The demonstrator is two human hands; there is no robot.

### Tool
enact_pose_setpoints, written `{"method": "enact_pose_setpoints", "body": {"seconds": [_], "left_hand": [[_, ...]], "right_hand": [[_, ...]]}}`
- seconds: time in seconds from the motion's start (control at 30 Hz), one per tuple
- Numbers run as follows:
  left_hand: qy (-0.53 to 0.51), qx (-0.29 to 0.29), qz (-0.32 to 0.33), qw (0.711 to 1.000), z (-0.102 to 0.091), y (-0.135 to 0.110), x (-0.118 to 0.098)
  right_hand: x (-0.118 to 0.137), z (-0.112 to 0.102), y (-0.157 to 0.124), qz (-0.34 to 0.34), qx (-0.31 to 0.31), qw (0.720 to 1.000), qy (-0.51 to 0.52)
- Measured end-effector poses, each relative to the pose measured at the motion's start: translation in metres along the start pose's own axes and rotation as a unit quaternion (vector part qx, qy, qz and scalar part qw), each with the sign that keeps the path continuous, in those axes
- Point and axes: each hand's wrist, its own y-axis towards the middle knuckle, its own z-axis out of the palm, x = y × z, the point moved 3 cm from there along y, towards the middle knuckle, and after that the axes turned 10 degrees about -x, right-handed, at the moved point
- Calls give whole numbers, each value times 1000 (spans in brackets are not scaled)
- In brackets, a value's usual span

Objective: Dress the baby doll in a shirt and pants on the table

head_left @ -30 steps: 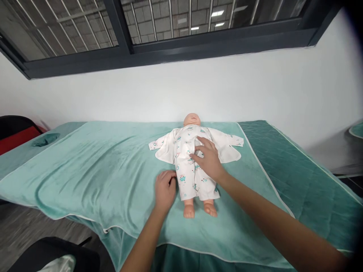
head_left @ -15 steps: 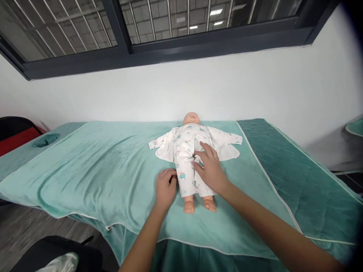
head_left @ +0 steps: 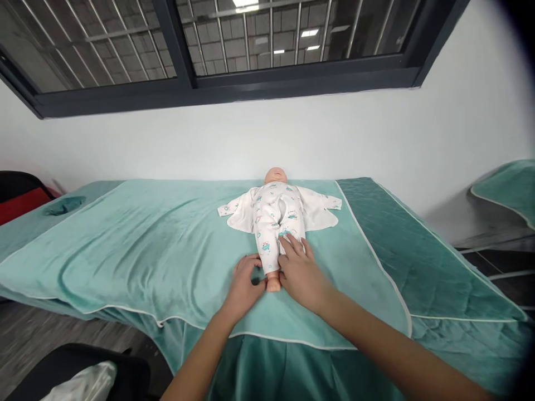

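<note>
A baby doll (head_left: 276, 175) lies on its back, head toward the wall. It wears white printed trousers (head_left: 266, 234) and a white printed top (head_left: 320, 207) spread wide at the sides, its sleeves stretched outward. At the cuff on the left side, my left hand (head_left: 244, 283) is open, with curved fingers touching the trouser leg and the thumb by the bare foot (head_left: 273, 283). My right hand (head_left: 303, 273) rests open over the other trouser leg, fingers spread on the cloth; it hides that leg's lower part and foot.
A light green blanket (head_left: 167, 245) with white edging covers the bed, over a darker green quilted cover (head_left: 388, 239). Behind stand a white wall (head_left: 209, 142) and a barred window (head_left: 251, 44). A black chair (head_left: 100, 362) holding pale cloth is at the lower left.
My right hand has moved down from the upper trouser leg toward the cuff, now covering that foot. My left hand has opened its thumb toward the other foot. The view has shifted slightly.
</note>
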Motion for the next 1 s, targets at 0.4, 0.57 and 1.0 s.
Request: {"method": "enact_pose_setpoints", "body": {"seconds": [0.4, 0.57, 1.0], "left_hand": [[-109, -21, -83, 990, -16, -4, -22], [-167, -47, -104, 979, -24, 3, -34], [-124, -28, -130, 983, -32, -12, -14]], "right_hand": [[5, -13, 1, -20, -58, 998, 6], [12, -14, -1, -11, -77, 996, 34], [18, -27, -9, -15, -96, 991, 92]]}}
